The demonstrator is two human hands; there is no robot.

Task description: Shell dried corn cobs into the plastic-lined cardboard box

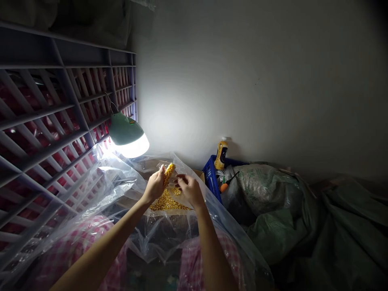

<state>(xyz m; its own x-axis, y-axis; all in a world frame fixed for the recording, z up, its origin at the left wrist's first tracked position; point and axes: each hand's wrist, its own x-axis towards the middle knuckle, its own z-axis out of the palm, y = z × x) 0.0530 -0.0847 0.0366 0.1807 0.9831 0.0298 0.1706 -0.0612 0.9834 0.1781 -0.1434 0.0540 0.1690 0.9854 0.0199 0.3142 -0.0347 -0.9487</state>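
Note:
My left hand (155, 185) is wrapped round a yellow corn cob (169, 173), held upright over a clear plastic sheet (127, 190). My right hand (189, 188) is just right of the cob, its fingers pinched together near the cob's side; what they hold is too small to make out. Below both hands lies a heap of loose yellow corn kernels (168, 202) on the plastic.
A lit green-topped lamp (129, 137) hangs from a purple lattice crate wall (51, 121) at the left. A blue crate (211, 178) with a yellow bottle (221, 153) stands by the white wall. Green sacks (273, 206) fill the right. Pink checked cloth (91, 234) lies under the plastic.

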